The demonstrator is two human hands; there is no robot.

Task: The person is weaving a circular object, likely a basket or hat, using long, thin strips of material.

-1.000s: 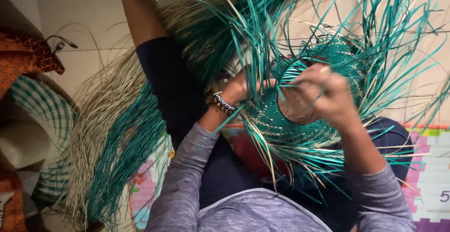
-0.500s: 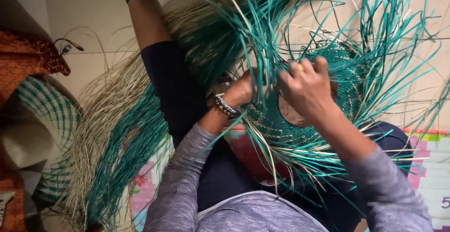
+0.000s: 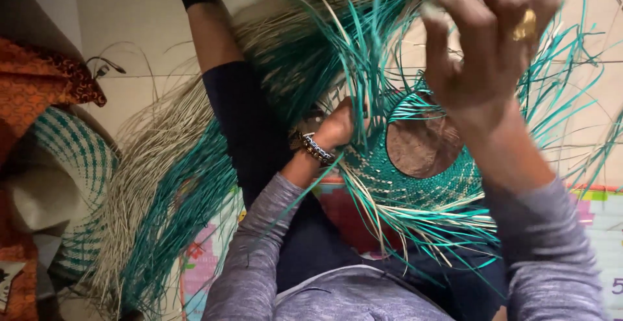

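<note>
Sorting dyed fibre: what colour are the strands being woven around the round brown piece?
Teal strands with pale natural ones, around the brown disc; head view.

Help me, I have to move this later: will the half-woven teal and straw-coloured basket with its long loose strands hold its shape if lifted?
Probably only partly. The half-woven teal and straw-coloured basket looks tightly woven near the round brown centre piece, so that part is likely firm. The long loose strands arch and droop, so they would likely flop and snag. It seems light: the left hand alone steadies it.

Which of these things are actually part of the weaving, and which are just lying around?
In use: left hand, right hand, half-woven teal piece, its loose teal strands, brown round form.

Lying about: striped woven hat, orange cloth, spare fibre bundle, colourful mat.
</note>
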